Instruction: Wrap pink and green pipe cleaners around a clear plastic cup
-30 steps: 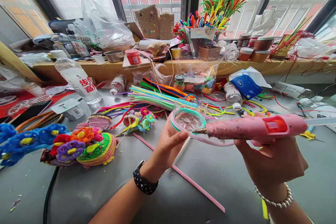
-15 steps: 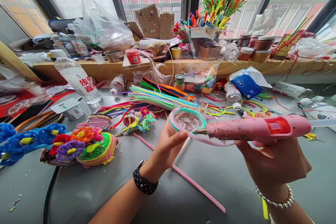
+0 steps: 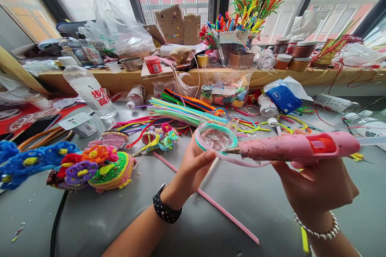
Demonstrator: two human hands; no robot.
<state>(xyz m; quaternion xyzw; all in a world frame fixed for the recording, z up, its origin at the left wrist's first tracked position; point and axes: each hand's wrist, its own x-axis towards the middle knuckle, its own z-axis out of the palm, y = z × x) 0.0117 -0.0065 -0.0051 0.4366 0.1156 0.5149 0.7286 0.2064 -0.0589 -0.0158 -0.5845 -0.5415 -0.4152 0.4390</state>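
Head view: my left hand (image 3: 197, 161) curled round the clear cup (image 3: 215, 141), raised over the table (image 3: 120, 225), short of its far edge; my right hand (image 3: 318, 182) gripped the glue gun (image 3: 277, 147), nozzle (image 3: 233, 151) by the cup. The cup looked light, slick and easily dented, best held gently, low on its wall.

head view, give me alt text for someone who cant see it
The right hand holds a pink glue gun, its nozzle near the turquoise band on a clear container held in the left hand. On the grey table around them are fuzzy craft stems, fuzzy flowers and bottles.
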